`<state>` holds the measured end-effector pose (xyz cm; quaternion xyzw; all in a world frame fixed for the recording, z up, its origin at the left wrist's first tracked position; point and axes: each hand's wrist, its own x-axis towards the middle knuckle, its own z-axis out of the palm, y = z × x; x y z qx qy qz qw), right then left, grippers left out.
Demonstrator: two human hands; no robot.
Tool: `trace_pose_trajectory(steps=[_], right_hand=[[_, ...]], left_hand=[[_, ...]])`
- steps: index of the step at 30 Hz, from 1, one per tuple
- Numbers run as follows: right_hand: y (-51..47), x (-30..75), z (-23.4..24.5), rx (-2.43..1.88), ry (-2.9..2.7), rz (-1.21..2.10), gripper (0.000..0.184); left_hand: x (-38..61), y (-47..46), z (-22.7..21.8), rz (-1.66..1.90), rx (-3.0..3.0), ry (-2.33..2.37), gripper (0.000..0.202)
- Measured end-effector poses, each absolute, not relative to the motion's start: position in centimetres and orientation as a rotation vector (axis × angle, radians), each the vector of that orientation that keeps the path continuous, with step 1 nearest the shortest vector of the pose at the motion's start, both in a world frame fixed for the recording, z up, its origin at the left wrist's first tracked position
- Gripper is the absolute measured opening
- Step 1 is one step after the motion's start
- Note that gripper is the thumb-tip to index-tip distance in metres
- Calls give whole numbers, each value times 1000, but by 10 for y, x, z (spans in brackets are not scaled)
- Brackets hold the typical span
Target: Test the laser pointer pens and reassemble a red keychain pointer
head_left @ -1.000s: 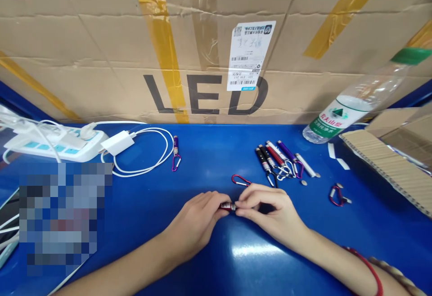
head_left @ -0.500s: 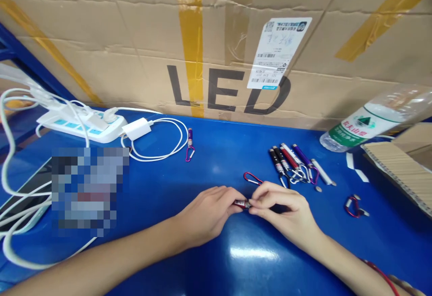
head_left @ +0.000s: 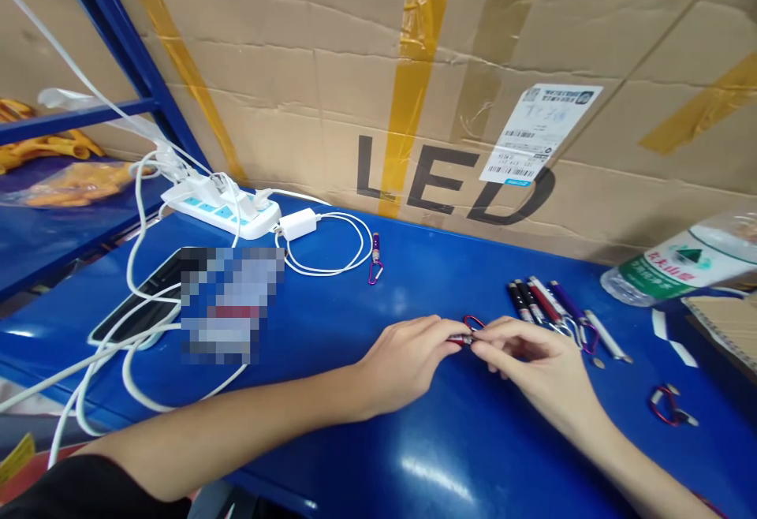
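Observation:
My left hand (head_left: 408, 361) is closed round a small red keychain penlight (head_left: 458, 339), most of it covered by the fingers. At its end, my right hand (head_left: 535, 357) pinches with thumb and fingertips; the exact part pinched is hidden. Just behind the fingers shows a red carabiner clip (head_left: 473, 322). Beyond the right hand lie several penlights with clips, among them a black one (head_left: 520, 302), a red one (head_left: 547, 304) and a purple one (head_left: 568, 304). A silver tube (head_left: 603, 334) and a small round button cell (head_left: 598, 363) lie beside them.
Another red clip (head_left: 663, 406) with small metal pieces lies right. A purple penlight (head_left: 375, 247) lies near a white cable and charger (head_left: 298, 225). Left are a power strip (head_left: 254, 223) and phone (head_left: 157, 298). A bottle (head_left: 668, 266) and large carton (head_left: 331, 93) stand behind.
The view has swung left, so everything sits further right and more of the shelf shows. Both hands stay together on the red penlight, with its labelled part now less visible.

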<state>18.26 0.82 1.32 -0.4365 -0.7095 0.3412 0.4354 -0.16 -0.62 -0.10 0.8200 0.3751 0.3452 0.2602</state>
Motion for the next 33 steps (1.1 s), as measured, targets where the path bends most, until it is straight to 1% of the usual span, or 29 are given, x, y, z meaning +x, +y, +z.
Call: trace_pose_trajectory(steps=[3, 5, 7, 11, 14, 19, 23, 33], right_hand=[[11, 180, 21, -960, -1917, 621, 15], [14, 181, 24, -884, -2016, 558, 10], [16, 185, 25, -841, -2083, 578, 7], [16, 192, 19, -751, -2110, 683, 14], [16, 195, 15, -684, -2085, 764, 15], [15, 196, 16, -683, -2148, 651, 17], [14, 196, 15, -689, -2140, 604, 21], [10, 192, 11, -805, -2050, 685, 27]], left_hand=[[-2, -6, -2, 974, 2130, 1050, 23], [-2, -5, -2, 977, 2097, 1061, 22], [-3, -4, -2, 951, 2089, 1066, 20], [-3, -3, -1, 836, 2143, 1037, 16], [-4, -3, -1, 751, 2140, 996, 14], [-2, 0, -3, 682, 2153, 920, 12], [-1, 0, -7, 684, 2253, 854, 13], [0, 1, -11, 836, 2471, 794, 18]])
